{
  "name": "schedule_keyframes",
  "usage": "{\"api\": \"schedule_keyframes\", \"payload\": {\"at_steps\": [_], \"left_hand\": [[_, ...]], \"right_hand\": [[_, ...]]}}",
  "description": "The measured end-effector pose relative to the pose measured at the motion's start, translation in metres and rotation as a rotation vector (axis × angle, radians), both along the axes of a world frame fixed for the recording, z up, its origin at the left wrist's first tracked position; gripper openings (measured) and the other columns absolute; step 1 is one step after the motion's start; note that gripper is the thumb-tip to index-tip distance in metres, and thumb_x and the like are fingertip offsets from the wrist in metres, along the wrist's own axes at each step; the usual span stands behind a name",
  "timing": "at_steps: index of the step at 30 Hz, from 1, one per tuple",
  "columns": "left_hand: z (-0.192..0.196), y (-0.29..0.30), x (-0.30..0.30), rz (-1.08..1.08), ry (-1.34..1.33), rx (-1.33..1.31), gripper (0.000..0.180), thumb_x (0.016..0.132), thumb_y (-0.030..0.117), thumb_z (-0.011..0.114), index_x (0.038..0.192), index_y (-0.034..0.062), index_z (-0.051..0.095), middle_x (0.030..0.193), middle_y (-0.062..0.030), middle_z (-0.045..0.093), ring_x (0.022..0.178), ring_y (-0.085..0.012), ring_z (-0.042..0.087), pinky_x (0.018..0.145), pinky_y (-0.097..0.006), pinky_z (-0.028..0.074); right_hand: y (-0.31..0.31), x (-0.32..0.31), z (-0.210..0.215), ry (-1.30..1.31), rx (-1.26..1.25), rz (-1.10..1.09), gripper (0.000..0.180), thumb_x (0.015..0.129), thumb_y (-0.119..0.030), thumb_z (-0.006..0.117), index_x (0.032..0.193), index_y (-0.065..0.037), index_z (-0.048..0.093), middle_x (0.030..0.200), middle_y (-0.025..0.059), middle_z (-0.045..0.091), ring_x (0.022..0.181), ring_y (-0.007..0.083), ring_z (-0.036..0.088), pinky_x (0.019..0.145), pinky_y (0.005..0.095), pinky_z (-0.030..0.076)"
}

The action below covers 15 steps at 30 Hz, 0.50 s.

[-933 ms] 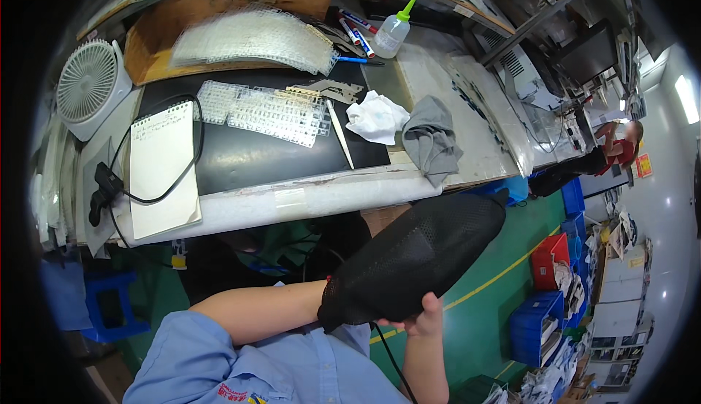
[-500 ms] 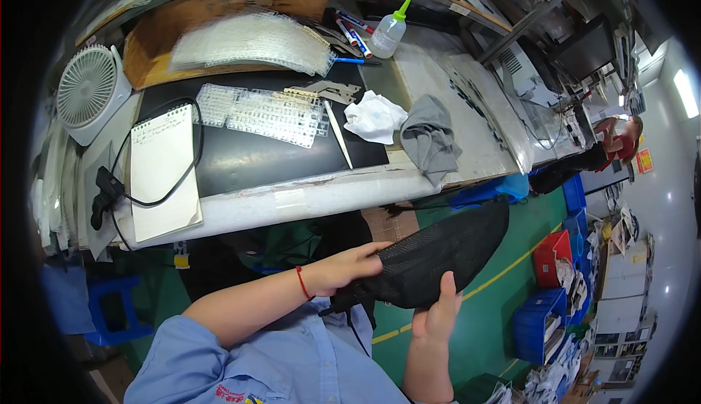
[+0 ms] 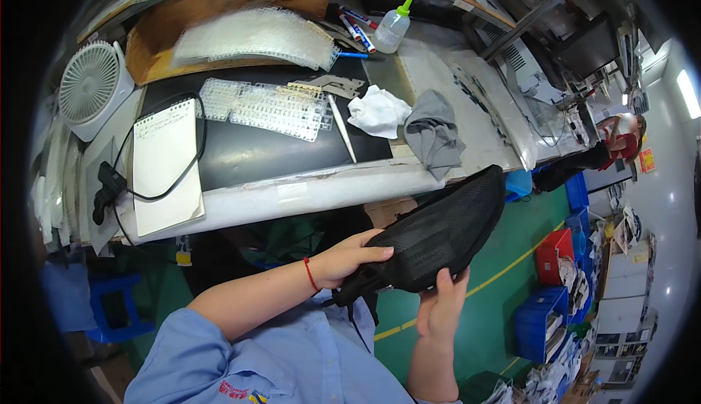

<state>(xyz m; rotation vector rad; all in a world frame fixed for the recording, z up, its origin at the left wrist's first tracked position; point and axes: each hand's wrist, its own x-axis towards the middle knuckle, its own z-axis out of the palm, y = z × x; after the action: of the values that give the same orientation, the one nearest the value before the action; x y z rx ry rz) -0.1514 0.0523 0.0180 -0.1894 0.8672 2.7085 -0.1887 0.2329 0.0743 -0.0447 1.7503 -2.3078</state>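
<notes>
A black mesh pouch [image 3: 442, 236] with a rounded far end hangs in front of the bench edge, slanting up to the right. My left hand [image 3: 354, 258], with a red cord on its wrist, is closed on the pouch's near left end, thumb lying on top. A dark strap or cord dangles below that hand. My right hand [image 3: 444, 305] holds the pouch's lower right side, its thumb against the mesh and its other fingers partly hidden. What is inside the pouch, if anything, cannot be seen.
On the bench lie clear key sheets [image 3: 281, 108], white tweezers [image 3: 342, 128], a white cloth [image 3: 380, 112], a grey cloth [image 3: 432, 130], a notepad [image 3: 166, 163] and a black cable. A fan [image 3: 89, 86] stands left, a squeeze bottle [image 3: 392, 31] behind. Bins [image 3: 540, 324] and another person [image 3: 617, 141] are at right.
The pouch's far end has come up and toward the bench, and its body looks fuller. My left thumb lies further over it; both hands keep their hold.
</notes>
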Motion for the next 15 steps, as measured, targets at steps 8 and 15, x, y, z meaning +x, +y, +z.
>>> {"api": "schedule_keyframes", "payload": {"at_steps": [8, 15], "left_hand": [[0.013, 0.005, -0.004, -0.005, -0.083, -0.010, 0.047, 0.094, 0.023, 0.059, 0.133, 0.0022, 0.044, 0.126, -0.0082, 0.055, 0.111, -0.0152, 0.055, 0.098, -0.031, 0.042], [0.007, 0.006, -0.010, -0.045, -0.077, -0.158, 0.056, 0.092, 0.020, 0.061, 0.140, 0.0017, 0.038, 0.130, -0.0094, 0.051, 0.119, -0.0164, 0.049, 0.102, -0.030, 0.038]], "right_hand": [[0.002, -0.015, -0.009, -0.174, -0.070, -0.022, 0.054, 0.093, -0.023, 0.052, 0.140, -0.004, 0.033, 0.137, 0.0137, 0.044, 0.125, 0.0292, 0.046, 0.104, 0.0471, 0.039], [0.010, -0.014, -0.030, -0.271, -0.218, -0.081, 0.049, 0.093, -0.028, 0.052, 0.133, -0.002, 0.042, 0.130, 0.0129, 0.052, 0.119, 0.0282, 0.052, 0.101, 0.0437, 0.042]]}}
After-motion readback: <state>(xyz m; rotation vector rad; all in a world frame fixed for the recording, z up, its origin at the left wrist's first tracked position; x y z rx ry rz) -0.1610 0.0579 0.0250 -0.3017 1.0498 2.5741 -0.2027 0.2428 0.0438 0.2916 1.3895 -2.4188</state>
